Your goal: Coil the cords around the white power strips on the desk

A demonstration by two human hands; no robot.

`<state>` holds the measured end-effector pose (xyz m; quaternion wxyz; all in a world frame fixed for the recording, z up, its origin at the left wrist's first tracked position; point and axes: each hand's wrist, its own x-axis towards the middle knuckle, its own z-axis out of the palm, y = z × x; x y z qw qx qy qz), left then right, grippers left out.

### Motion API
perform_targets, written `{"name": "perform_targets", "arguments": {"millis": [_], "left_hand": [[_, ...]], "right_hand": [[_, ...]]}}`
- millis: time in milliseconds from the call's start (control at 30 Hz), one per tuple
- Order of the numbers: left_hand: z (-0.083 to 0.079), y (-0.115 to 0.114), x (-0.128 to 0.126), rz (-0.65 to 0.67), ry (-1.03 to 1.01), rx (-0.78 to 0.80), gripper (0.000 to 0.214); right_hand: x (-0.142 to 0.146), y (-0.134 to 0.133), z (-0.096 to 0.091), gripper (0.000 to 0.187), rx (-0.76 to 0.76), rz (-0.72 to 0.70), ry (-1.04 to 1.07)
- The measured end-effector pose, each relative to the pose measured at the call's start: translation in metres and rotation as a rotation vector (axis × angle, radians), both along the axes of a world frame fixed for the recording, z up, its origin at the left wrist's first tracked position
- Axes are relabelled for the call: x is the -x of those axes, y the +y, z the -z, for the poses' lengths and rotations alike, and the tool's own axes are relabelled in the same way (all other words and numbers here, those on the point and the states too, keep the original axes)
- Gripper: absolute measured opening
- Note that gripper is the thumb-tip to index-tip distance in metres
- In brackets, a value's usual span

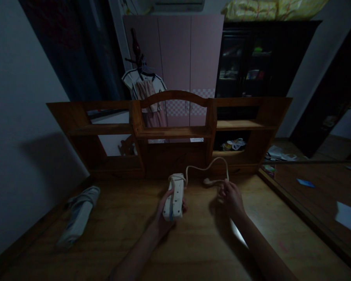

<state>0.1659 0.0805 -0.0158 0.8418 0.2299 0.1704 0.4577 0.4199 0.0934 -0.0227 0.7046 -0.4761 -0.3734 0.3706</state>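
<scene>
A white power strip (174, 198) is in my left hand (163, 208), its fingers wrapped round the body above the wooden surface. Part of its cord is looped about the far end of the strip. From there the pale cord (206, 168) arches to the right into my right hand (231, 197), which pinches it between the fingertips. The cord's plug end (207, 181) hangs just left of my right hand. Over to the left lies a second power strip (77, 218), with its cord wound round the far end; it is somewhat blurred.
A wooden shelf unit (175, 134) stands along the back of the wooden surface (128, 242). On the right, past a raised edge, a brown surface holds a white paper (349, 218) and a blue card (305, 182). The wall (20, 117) borders the left side.
</scene>
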Motion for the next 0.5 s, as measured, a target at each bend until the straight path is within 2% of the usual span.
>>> {"name": "perform_targets", "arguments": {"millis": [100,200,267,367,433,500], "left_hand": [[-0.009,0.001,0.007,-0.096,-0.098,0.069,0.043],[-0.015,-0.002,0.009,-0.113,-0.124,0.055,0.042],[-0.017,-0.005,0.008,-0.084,-0.113,0.020,0.045],[-0.017,-0.008,0.005,-0.025,-0.075,-0.056,0.051],[-0.013,-0.010,0.003,0.027,-0.037,-0.118,0.054],[-0.007,-0.010,0.002,0.100,0.010,-0.171,0.057]], "right_hand": [[0.008,0.001,0.005,0.033,0.095,-0.109,-0.010],[0.015,-0.001,0.011,0.031,0.102,-0.131,-0.172],[0.021,-0.006,0.014,0.032,0.077,-0.124,-0.326],[0.032,-0.014,0.013,0.041,-0.002,-0.028,-0.562],[0.039,-0.017,0.010,0.047,-0.035,-0.026,-0.607],[0.044,-0.018,0.004,0.049,-0.016,-0.132,-0.533]]}}
